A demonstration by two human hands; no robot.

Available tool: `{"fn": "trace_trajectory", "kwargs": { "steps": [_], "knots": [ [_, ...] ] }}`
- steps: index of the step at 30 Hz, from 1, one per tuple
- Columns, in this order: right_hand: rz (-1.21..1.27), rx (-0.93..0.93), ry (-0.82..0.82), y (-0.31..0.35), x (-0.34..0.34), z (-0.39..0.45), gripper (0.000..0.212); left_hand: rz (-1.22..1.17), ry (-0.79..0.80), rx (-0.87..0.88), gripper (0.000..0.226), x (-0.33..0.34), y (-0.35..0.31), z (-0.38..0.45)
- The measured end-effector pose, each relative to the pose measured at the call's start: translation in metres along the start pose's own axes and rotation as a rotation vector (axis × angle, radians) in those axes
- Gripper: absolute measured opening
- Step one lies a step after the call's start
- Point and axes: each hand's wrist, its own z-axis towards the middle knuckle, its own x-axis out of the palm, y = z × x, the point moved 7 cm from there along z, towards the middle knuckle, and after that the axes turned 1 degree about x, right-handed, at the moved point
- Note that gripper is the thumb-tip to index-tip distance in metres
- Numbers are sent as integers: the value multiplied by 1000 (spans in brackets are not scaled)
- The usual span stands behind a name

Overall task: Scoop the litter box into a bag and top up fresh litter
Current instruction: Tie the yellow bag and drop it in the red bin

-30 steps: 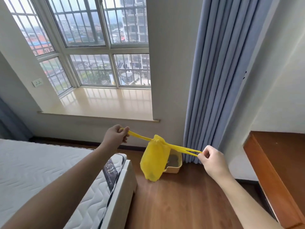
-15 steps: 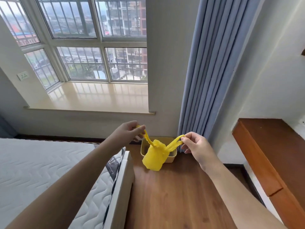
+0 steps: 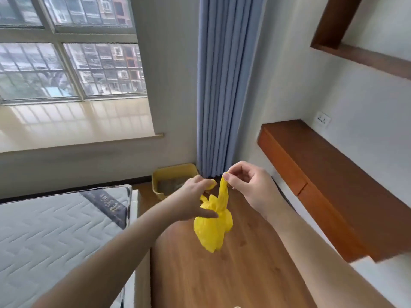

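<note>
- A bedroom in a high-rise home: bare quilted mattress (image 3: 55, 230) at left.
- Blue curtain (image 3: 220, 85), large window (image 3: 71, 63) facing apartment blocks.
- Wooden floor (image 3: 222, 274), wall-mounted wooden desk (image 3: 333, 181).

soft window (image 3: 71, 70) daylight, warped edges

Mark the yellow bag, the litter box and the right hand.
yellow bag (image 3: 211, 232), head view, on its bulging body.
litter box (image 3: 175, 168), head view, on its far rim.
right hand (image 3: 251, 185), head view, on the palm.

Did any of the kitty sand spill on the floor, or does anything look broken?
Nothing stands out. The wooden floor shows no spilled litter. The yellow bag hangs knotted between the left hand and right hand, with no visible tear. The litter box sits upright by the curtain.
</note>
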Motion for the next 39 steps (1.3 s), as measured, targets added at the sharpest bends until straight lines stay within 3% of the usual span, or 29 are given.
{"fn": "trace_trajectory", "kwargs": {
  "steps": [2, 4, 7, 10, 14, 17, 20, 25, 29, 31, 35, 39],
  "knots": [
    [3, 3, -39, 6, -18, -24, 12, 196, 122, 60, 98, 37, -20, 3],
    [-2, 21, -86, 5, -39, -49, 12, 326, 169, 129, 96, 67, -39, 7],
    [-23, 76, -153, 0, -72, -90, 14, 374, 123, 256, 70, 95, -75, 19],
    [19, 166, -234, -15, -106, -134, 17, 201, 148, 330, 37, 118, -119, 28],
    [-43, 295, -371, -51, -154, -202, 11, 90, 232, 448, 15, 150, -196, 23],
    [-319, 366, -414, -75, -182, -264, 36, 18, 295, 526, 17, 178, -251, 10],
    [-505, 434, -438, -94, -203, -331, 47, -54, 329, 566, 18, 202, -309, -7],
    [-482, 605, -428, -124, -227, -456, 50, -212, 373, 582, 17, 252, -402, -54],
    [-121, 681, -456, -129, -237, -555, 63, -246, 381, 635, 19, 297, -476, -101],
    [-88, 690, -486, -129, -245, -596, 64, -259, 390, 662, 27, 319, -511, -124],
    [-164, 719, -674, -130, -263, -665, 77, -233, 434, 728, 22, 362, -572, -160],
    [-221, 770, -875, -139, -286, -721, 59, -262, 483, 844, 16, 391, -629, -188]
  ]
}}
